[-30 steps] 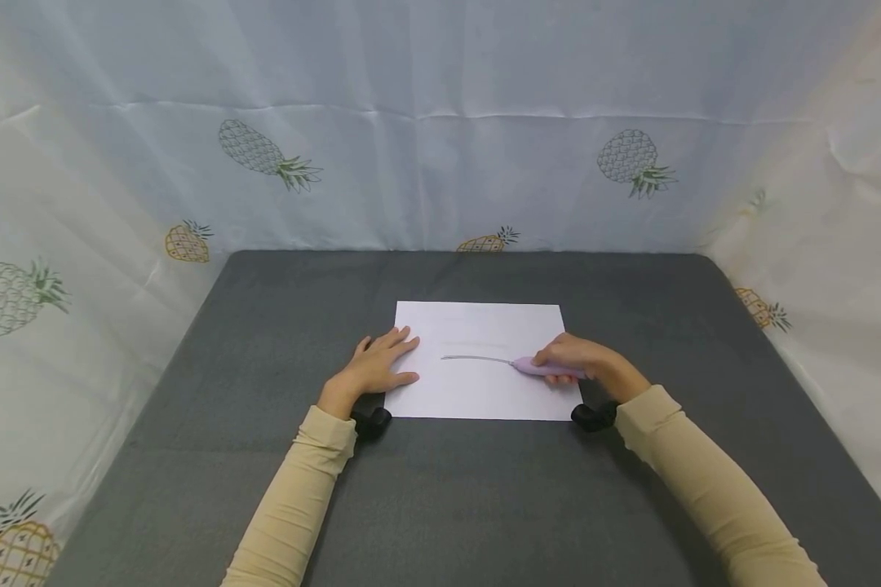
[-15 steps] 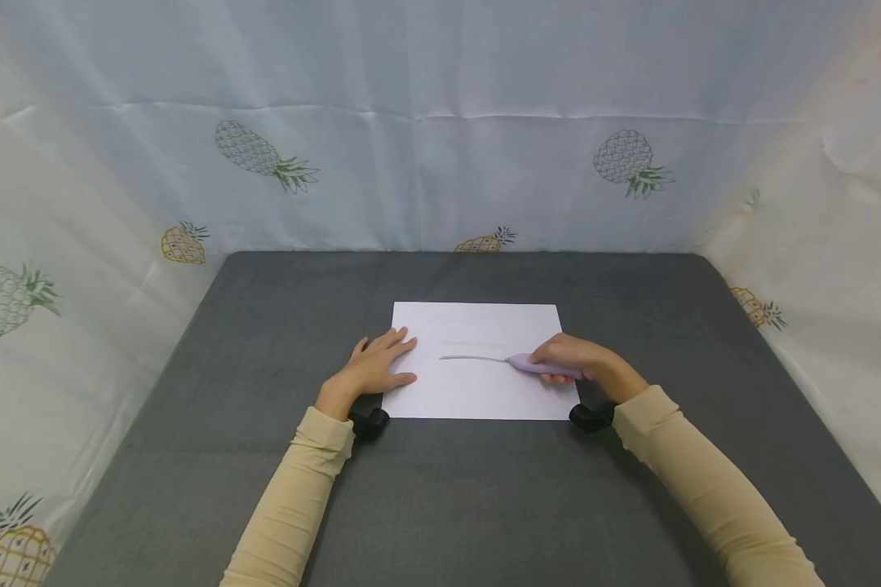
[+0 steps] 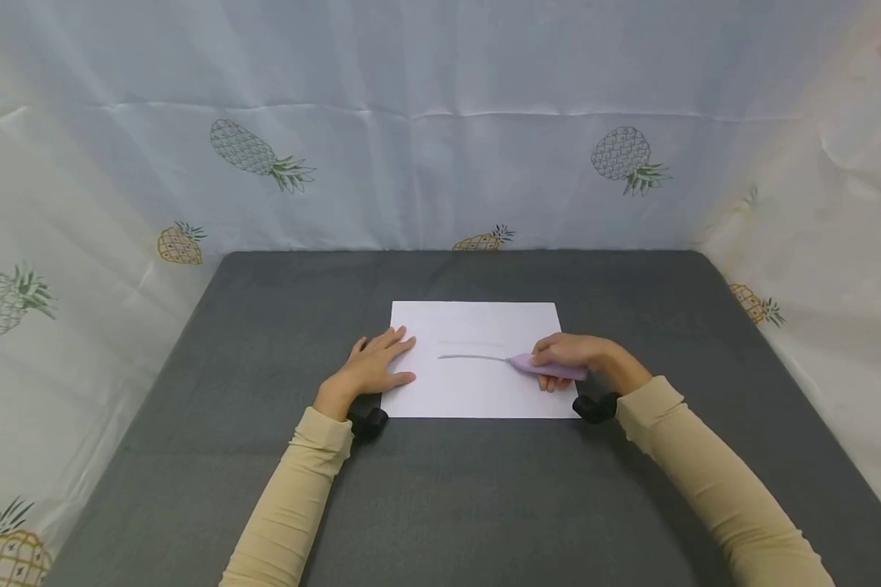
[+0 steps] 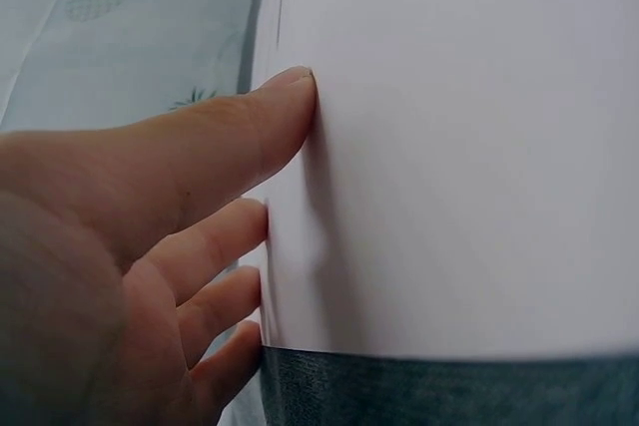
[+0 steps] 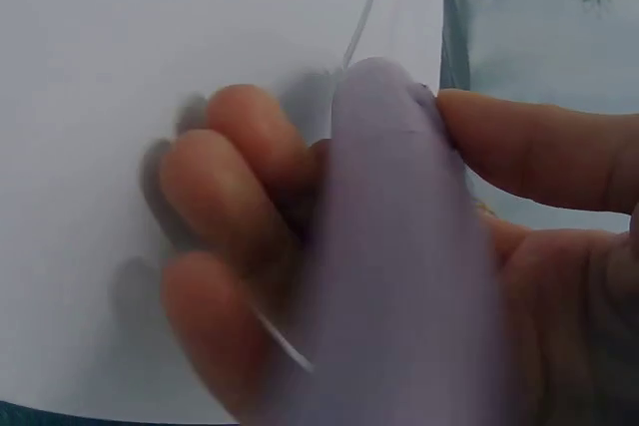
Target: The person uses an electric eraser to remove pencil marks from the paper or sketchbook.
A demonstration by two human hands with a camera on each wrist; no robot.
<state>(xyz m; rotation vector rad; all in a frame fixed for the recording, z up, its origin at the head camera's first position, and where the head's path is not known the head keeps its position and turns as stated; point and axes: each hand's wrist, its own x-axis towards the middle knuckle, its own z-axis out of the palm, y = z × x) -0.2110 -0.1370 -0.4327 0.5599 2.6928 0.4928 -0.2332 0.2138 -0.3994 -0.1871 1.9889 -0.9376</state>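
Observation:
A white sheet of paper (image 3: 470, 395) lies on the dark grey table. My left hand (image 3: 369, 367) rests on its left edge, fingers spread and thumb on the sheet, as the left wrist view also shows. My right hand (image 3: 573, 352) grips a lavender, pen-shaped tool (image 5: 399, 226) with a tapered front, low over the paper's right half. A thin line (image 3: 473, 356) runs left from the tool's tip; in the right wrist view it looks pale. Whether it is a cut, a drawn mark or a wire, I cannot tell.
The grey table (image 3: 440, 505) reaches back to a pale curtain (image 3: 382, 171) printed with pineapples, which also hangs on both sides. A black wrist device (image 3: 595, 408) sits under the right wrist, and another (image 3: 369, 424) under the left.
My right hand and wrist have shifted slightly right, with the tool's tip staying nearly in place on the paper. My left hand stays on the sheet. The whole head view has drifted a little.

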